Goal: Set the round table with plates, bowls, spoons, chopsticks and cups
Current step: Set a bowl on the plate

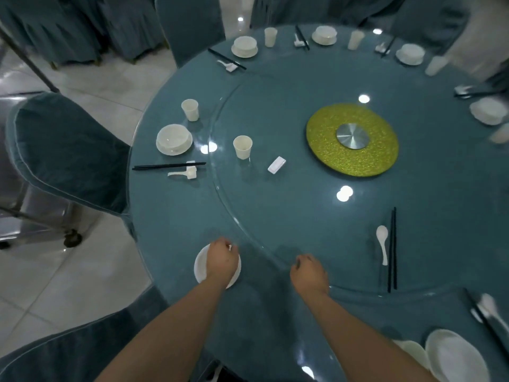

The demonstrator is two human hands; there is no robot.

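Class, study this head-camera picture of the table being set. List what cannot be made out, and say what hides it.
- Head view: how the left hand touches the plate; the hand covers it.
- Whether the right hand holds anything; its curled fingers face away.
- The settings at the right edge: blurred and cut by the frame.
- The white dishes at bottom right: cut by the frame.

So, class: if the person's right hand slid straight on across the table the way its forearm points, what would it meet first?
Probably the small white rectangular dish on the glass turntable. The right hand points up and slightly left, with only bare glass between. The paper cup stands further left. Depth is uncertain.
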